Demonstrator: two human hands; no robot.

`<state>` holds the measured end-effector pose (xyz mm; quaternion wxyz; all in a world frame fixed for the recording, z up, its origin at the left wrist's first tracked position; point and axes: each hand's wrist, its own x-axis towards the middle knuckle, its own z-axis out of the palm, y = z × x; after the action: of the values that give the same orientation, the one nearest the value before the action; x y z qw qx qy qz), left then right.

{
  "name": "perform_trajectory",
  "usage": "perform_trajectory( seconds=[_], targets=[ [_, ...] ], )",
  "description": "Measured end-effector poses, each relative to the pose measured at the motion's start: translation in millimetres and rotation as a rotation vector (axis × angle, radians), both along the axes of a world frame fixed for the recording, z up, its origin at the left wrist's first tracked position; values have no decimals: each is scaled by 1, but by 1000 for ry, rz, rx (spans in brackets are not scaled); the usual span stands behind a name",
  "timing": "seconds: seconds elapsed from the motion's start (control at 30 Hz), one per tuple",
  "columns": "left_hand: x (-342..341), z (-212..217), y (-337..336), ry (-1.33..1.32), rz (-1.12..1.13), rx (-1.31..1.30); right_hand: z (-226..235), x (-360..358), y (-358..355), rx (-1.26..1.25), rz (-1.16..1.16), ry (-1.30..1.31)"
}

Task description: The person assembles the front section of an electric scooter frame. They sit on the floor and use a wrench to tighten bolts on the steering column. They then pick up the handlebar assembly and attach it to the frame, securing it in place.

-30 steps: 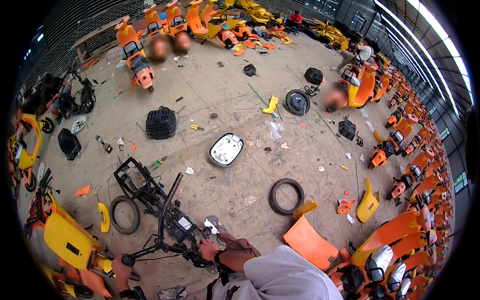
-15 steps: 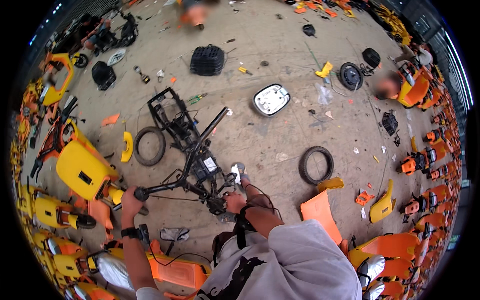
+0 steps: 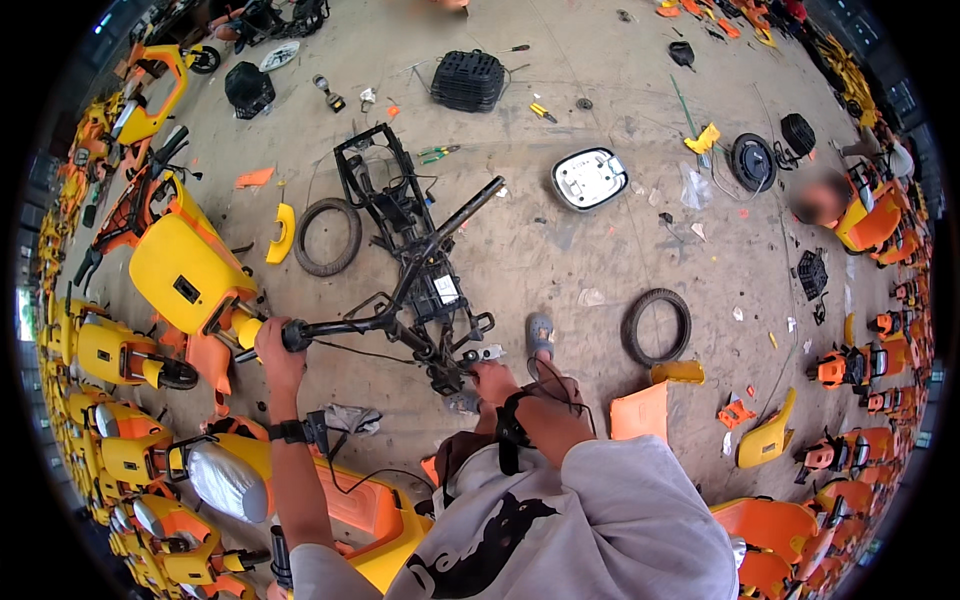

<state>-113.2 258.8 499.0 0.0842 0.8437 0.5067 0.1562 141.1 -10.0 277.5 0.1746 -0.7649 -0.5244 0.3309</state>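
Note:
A stripped black scooter frame [image 3: 440, 262] lies on the floor before me, with a handlebar [image 3: 352, 325] crossing over it. My left hand [image 3: 280, 348] is closed round the black grip [image 3: 294, 335] at the handlebar's near left end. At the frame's near end, my right hand [image 3: 493, 382] has its fingers bent in by the dark metal fittings [image 3: 445, 375]. A small silvery metal piece [image 3: 484, 353] shows just beyond those fingers. What the right fingers hold is hidden. A thin cable runs from the handlebar toward the frame's near end.
Loose tyres [image 3: 657, 327] lie on both sides of the frame. A white-lined shell [image 3: 590, 180] sits beyond, right of centre. Yellow scooter bodywork [image 3: 190, 270] stands close at left. An orange panel [image 3: 638, 410] lies near my right side; rows of scooters line both edges.
The view has shifted, so the floor things sit higher and farther right. My left hand still grips the handlebar. My right hand stays at the frame's near end; my shoe shows more plainly.

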Motion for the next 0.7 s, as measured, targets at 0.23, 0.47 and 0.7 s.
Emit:
perform_trajectory(
  seconds=[0.23,0.47,0.7],
  targets=[
    [16,-48,-124,-530,677,196,7,23,9,62,26,196],
    [17,-107,-226,-441,316,-714,32,39,7,211,-30,341],
    [48,-125,-249,-61,144,-1018,45,55,7,-55,108,441]
  ],
)
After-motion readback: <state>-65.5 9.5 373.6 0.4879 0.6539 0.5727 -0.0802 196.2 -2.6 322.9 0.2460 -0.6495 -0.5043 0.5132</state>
